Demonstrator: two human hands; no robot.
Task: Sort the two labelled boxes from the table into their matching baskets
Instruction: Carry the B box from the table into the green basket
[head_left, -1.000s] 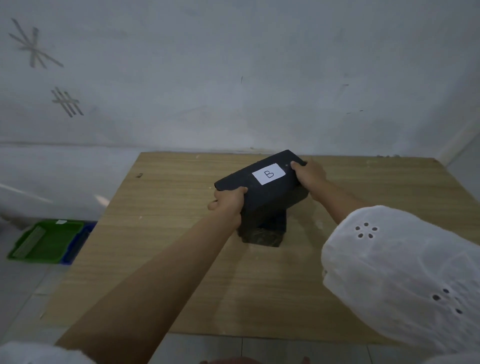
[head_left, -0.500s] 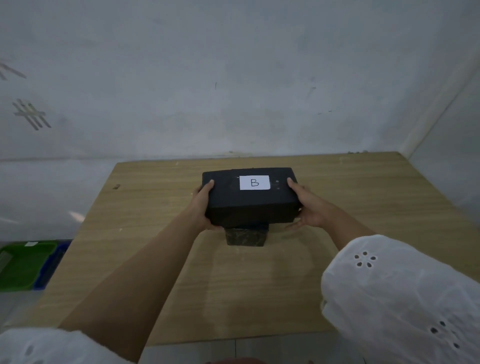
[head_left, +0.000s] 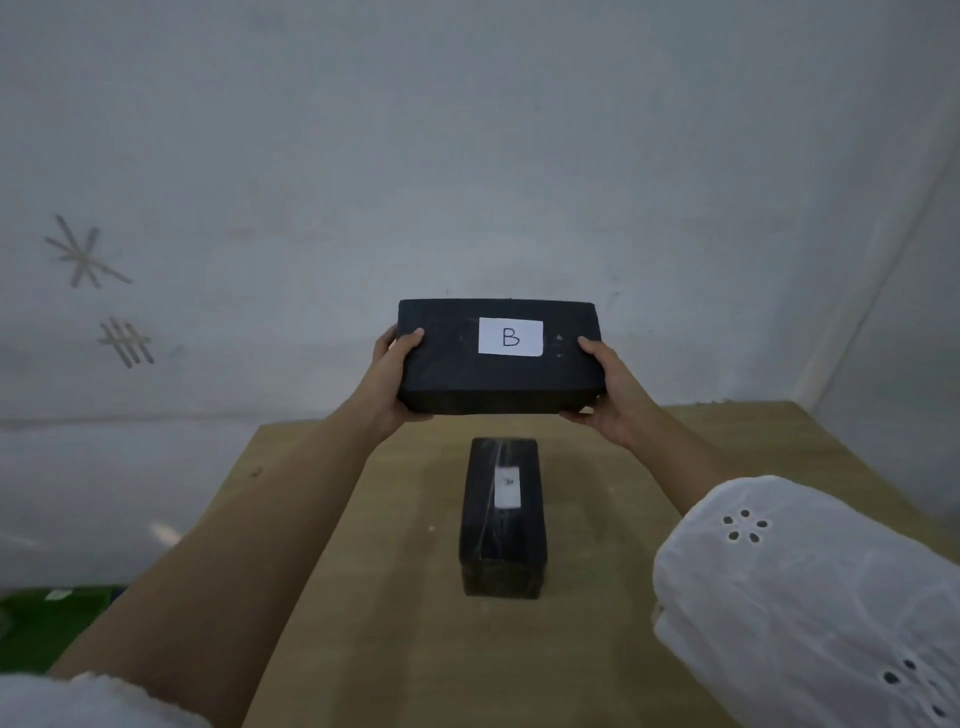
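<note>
A black box with a white label reading B (head_left: 498, 358) is held level in the air above the wooden table (head_left: 395, 639). My left hand (head_left: 392, 376) grips its left end and my right hand (head_left: 605, 387) grips its right end. Below it a second black box (head_left: 503, 517) lies on the table, lengthwise away from me, with a small white label on top whose letter is too blurred to read.
A green basket (head_left: 47, 626) sits on the floor at the far left, beside the table's left edge, with a blue edge just behind it. A grey wall with tape marks stands behind the table; a corner lies at the right.
Both hands have lifted the B box up off the second box, high above the table. The second box now shows in full on the table.
</note>
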